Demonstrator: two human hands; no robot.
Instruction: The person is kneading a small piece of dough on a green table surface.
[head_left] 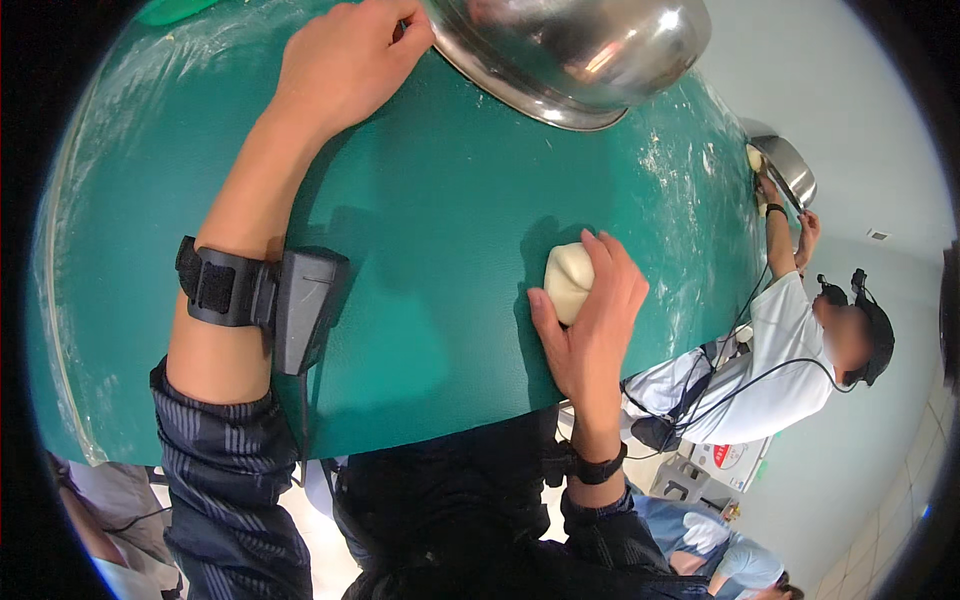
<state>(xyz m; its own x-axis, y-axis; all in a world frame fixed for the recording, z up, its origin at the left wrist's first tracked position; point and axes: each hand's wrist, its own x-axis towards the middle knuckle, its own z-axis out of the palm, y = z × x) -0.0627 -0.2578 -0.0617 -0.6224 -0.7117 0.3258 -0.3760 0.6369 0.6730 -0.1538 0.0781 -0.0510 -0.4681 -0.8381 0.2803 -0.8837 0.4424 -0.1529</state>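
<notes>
My left hand (pixel 352 62) is stretched out to the far side, its fingers curled at the rim of a shiny steel bowl (pixel 590 45). The bowl is tipped, its rounded outside showing, with the near rim close to the green table; its inside is hidden. Nearer to me, my right hand (pixel 600 325) has thumb and fingers round a pale ball of dough (pixel 567 283), which rests on the table and shows a crease on top.
White flour streaks the green tabletop (pixel 440 250). Part of a green object (pixel 172 10) shows at the far left edge. To the right, a co-worker (pixel 775 370) in a white top handles another steel bowl (pixel 788 170) with dough by it. Cables hang beside that person.
</notes>
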